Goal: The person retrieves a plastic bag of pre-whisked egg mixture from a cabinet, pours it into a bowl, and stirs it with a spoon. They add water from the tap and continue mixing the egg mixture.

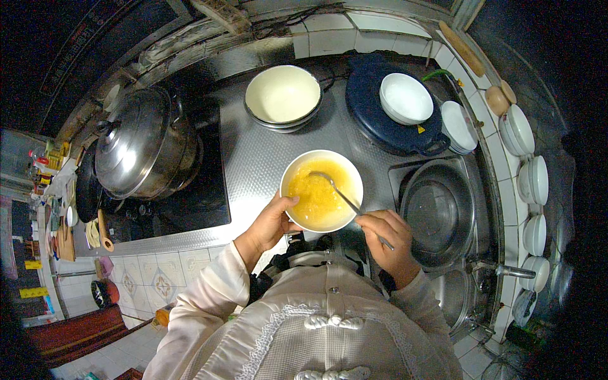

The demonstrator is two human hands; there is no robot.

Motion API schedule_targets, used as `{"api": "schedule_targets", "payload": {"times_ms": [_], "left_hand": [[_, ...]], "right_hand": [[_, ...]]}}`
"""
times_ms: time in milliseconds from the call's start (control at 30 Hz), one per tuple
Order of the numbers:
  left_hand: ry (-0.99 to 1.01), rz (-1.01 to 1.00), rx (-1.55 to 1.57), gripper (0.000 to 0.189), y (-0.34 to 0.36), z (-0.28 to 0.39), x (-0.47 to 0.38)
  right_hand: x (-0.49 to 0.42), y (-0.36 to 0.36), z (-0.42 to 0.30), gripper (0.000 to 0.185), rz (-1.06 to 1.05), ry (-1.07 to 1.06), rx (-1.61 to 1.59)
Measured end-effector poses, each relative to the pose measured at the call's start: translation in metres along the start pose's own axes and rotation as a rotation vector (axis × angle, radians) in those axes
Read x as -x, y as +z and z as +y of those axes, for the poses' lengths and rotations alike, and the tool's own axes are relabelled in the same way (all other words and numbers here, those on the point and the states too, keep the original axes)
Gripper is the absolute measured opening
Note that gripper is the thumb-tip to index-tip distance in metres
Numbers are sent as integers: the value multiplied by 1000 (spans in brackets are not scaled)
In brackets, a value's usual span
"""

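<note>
A white bowl (357, 173) of frothy yellow liquid, which looks like beaten egg (308, 202), is held up in front of me. My left hand (273, 218) grips its lower left side, with the thumb over the rim and the fingers underneath. In my right hand (387, 240) is the handle of a metal spoon (343, 195). The spoon slants across the bowl's right rim, and its head dips into the yellow liquid. Below the bowl lies a textured steel countertop (256, 175).
A large lidded steel pot (137, 142) stands on the black cooktop (190, 211) at left. Stacked cream bowls (283, 95) sit at the back. A white bowl (406, 97) rests on a dark blue round lid (365, 109). At right, a metal basin (437, 213) occupies the sink beside a faucet (515, 271).
</note>
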State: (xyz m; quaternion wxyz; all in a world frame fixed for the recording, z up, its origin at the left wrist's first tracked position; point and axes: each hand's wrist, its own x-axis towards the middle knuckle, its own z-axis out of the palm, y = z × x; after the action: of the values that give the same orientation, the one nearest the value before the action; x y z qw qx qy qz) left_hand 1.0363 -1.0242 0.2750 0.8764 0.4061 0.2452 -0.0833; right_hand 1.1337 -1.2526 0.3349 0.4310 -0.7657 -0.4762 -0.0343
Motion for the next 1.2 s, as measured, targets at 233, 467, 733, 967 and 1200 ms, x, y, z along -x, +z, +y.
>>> {"api": "schedule_targets", "payload": {"times_ms": [233,467,733,967,1200], "left_hand": [[-13,3,-31,59,-1,1,-2],[4,-38,-45,60,0,2,-4],[-20,-5,-70,59,1,3,-3],[-19,-25,-55,60,-1,1,-4],[5,-22,-62,60,2,4,-1]], "right_hand": [[3,-6,7,25,26,-75,106],[8,-12,12,26,76,-118,160],[11,-9,9,27,29,-116,131],[9,-12,8,26,53,-84,160],[14,-9,5,17,77,122,13]]}}
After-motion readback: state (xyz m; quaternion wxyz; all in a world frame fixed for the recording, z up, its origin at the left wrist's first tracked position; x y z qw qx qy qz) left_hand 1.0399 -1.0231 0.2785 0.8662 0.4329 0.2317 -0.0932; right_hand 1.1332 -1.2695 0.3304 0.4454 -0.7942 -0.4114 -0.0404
